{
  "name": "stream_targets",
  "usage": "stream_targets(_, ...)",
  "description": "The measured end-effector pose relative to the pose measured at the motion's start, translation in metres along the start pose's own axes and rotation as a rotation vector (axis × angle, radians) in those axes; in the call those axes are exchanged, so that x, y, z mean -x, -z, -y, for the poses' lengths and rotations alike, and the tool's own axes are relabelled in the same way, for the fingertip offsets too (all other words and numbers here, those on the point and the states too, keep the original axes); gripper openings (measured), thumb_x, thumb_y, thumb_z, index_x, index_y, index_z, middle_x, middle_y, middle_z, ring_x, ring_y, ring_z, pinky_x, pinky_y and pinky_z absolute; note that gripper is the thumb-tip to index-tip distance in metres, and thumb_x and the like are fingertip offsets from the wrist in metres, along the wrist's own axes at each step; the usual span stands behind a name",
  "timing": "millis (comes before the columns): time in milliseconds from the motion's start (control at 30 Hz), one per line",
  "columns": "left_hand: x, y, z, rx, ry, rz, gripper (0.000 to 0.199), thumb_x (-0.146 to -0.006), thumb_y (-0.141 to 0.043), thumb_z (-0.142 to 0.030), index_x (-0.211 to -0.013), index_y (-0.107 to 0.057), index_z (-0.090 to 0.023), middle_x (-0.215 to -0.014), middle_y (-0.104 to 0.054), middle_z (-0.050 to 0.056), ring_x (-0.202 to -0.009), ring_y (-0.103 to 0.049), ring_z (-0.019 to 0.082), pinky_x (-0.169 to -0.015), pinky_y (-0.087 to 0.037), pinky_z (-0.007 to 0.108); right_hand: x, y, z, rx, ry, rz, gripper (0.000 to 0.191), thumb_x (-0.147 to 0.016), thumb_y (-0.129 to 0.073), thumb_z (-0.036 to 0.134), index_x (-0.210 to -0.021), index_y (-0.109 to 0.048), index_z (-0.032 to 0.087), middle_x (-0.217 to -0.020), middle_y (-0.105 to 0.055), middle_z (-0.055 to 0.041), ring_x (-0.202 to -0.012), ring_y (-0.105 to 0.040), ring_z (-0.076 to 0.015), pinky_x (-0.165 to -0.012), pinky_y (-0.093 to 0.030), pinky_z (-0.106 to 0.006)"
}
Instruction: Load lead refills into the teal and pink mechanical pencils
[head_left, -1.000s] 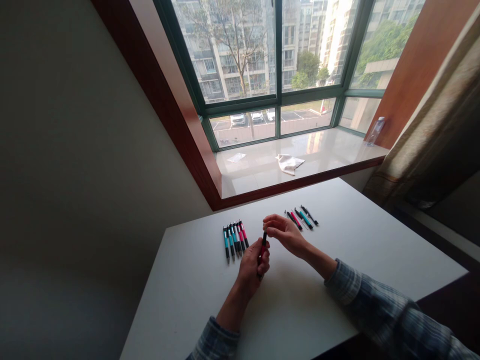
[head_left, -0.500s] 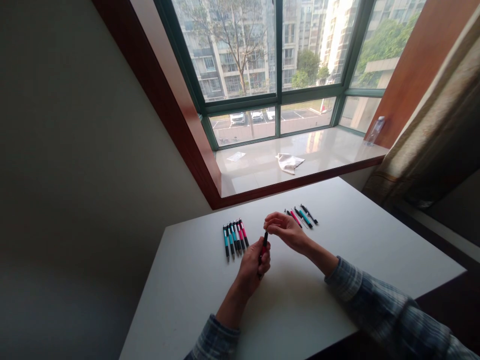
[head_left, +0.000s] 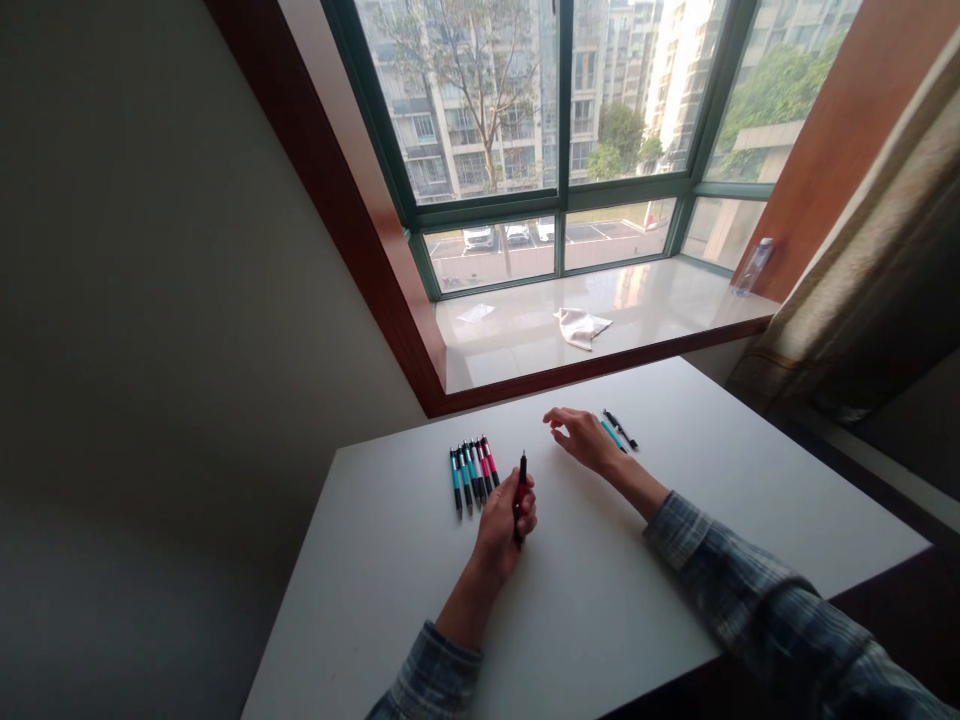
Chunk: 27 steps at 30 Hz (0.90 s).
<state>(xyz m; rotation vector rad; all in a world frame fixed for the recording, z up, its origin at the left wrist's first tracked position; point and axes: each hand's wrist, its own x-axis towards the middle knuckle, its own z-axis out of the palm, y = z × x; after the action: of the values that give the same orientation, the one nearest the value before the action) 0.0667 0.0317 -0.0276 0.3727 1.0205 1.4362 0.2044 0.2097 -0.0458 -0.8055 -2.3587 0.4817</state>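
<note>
My left hand (head_left: pixel 501 522) is closed around a red and black pen (head_left: pixel 523 466), which stands nearly upright with its narrow top end poking out above the fist. To the right, my right hand (head_left: pixel 579 437) hovers at the far side of the table, its fingers curved and apart with nothing visible in them. Under and beside that hand lie loose pen parts: a teal barrel (head_left: pixel 613 434) and a black piece (head_left: pixel 621 429); others are hidden behind the hand. Left of my left hand, several teal, black and red pens (head_left: pixel 470 474) lie side by side in a row.
The white table (head_left: pixel 390 590) meets a windowsill (head_left: pixel 510 350) at its far edge. On the sill are a crumpled cloth or tissue (head_left: pixel 581 327), a flat white piece (head_left: pixel 476 313) and a clear bottle (head_left: pixel 753 267). A curtain (head_left: pixel 847 210) hangs at the right.
My right hand has left the top of the pen and moved away to the right, over the loose parts. The left hand still grips the pen, now more upright.
</note>
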Motion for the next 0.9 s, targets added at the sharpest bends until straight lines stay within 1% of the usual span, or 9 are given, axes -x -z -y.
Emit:
stream_targets(167, 0.002, 0.000, -0.001, -0.012, -0.022, -0.007, 0.049, -0.076, -0.082, -0.056, -0.086, -0.061, -0.014, -0.059, -0.044, -0.007, -0.043, -0.031, 0.002, -0.040, -0.022, 0.015, -0.010, -0.007, -0.010, 0.084, -0.027, 0.025, 0.025, -0.086, -0.067, 0.005, -0.104, -0.072, 0.022, -0.086, -0.076, -0.0035, -0.092, -0.067, -0.0246, -0.089, -0.049, -0.040)
stream_targets(267, 0.001, 0.000, 0.000, -0.026, -0.024, -0.012, 0.049, -0.076, -0.082, -0.057, -0.086, -0.061, -0.014, -0.060, -0.045, -0.007, -0.043, -0.032, 0.002, -0.040, -0.022, 0.015, -0.011, -0.008, -0.015, 0.116, -0.031, 0.041, 0.023, -0.086, -0.070, 0.007, -0.104, -0.072, 0.022, -0.088, -0.076, -0.0038, -0.095, -0.066, -0.0254, -0.090, -0.047, -0.041)
stream_targets(367, 0.000, 0.000, 0.000, -0.040, -0.023, -0.013, 0.049, -0.075, -0.082, -0.057, -0.087, -0.061, -0.014, -0.060, -0.046, -0.007, -0.043, -0.033, 0.002, -0.040, -0.023, 0.015, -0.010, -0.004, -0.015, 0.127, -0.021, 0.041, 0.020, -0.089, -0.070, 0.013, -0.107, -0.071, 0.022, -0.095, -0.076, -0.0046, -0.099, -0.065, -0.0247, -0.092, -0.046, -0.040)
stream_targets(467, 0.000, 0.000, 0.000, -0.035, -0.022, -0.022, 0.050, -0.076, -0.081, -0.057, -0.088, -0.061, -0.013, -0.061, -0.047, -0.006, -0.044, -0.034, 0.002, -0.041, -0.024, 0.016, -0.002, 0.007, -0.013, 0.132, -0.024, 0.011, 0.014, -0.094, -0.067, 0.019, -0.107, -0.071, 0.022, -0.103, -0.075, -0.0069, -0.103, -0.063, -0.0258, -0.094, -0.045, -0.041)
stream_targets(533, 0.000, 0.000, 0.000, -0.020, -0.025, -0.036, 0.051, -0.076, -0.081, -0.058, -0.089, -0.062, -0.013, -0.062, -0.048, -0.006, -0.044, -0.036, 0.002, -0.042, -0.025, 0.016, 0.006, 0.017, -0.011, 0.139, -0.039, -0.022, 0.010, -0.095, -0.064, 0.020, -0.103, -0.071, 0.022, -0.104, -0.074, -0.0080, -0.102, -0.062, -0.0265, -0.094, -0.045, -0.042)
stream_targets(633, 0.001, 0.000, 0.000, -0.016, -0.030, -0.049, 0.051, -0.076, -0.080, -0.058, -0.091, -0.062, -0.012, -0.063, -0.050, -0.005, -0.045, -0.037, 0.003, -0.042, -0.025, 0.016, 0.022, 0.027, -0.010, 0.165, -0.067, -0.047, 0.009, -0.093, -0.066, 0.020, -0.100, -0.070, 0.022, -0.104, -0.071, -0.0081, -0.101, -0.060, -0.0268, -0.092, -0.045, -0.041)
stream_targets(767, 0.001, 0.000, 0.000, -0.034, -0.038, -0.052, 0.050, -0.077, -0.079, -0.057, -0.092, -0.062, -0.013, -0.063, -0.050, -0.005, -0.045, -0.038, 0.003, -0.043, -0.027, 0.016, 0.036, 0.029, -0.008, 0.191, -0.075, 0.021, 0.016, -0.087, -0.071, 0.021, -0.104, -0.070, 0.023, -0.106, -0.070, -0.0074, -0.103, -0.058, -0.0269, -0.092, -0.045, -0.040)
stream_targets(900, 0.000, 0.000, -0.001, -0.034, -0.036, -0.051, 0.050, -0.076, -0.079, -0.057, -0.092, -0.062, -0.013, -0.063, -0.050, -0.005, -0.045, -0.038, 0.003, -0.043, -0.027, 0.016, 0.037, 0.026, -0.008, 0.201, -0.087, 0.040, 0.017, -0.086, -0.071, 0.018, -0.102, -0.069, 0.023, -0.105, -0.069, -0.0068, -0.103, -0.058, -0.0264, -0.093, -0.044, -0.039)
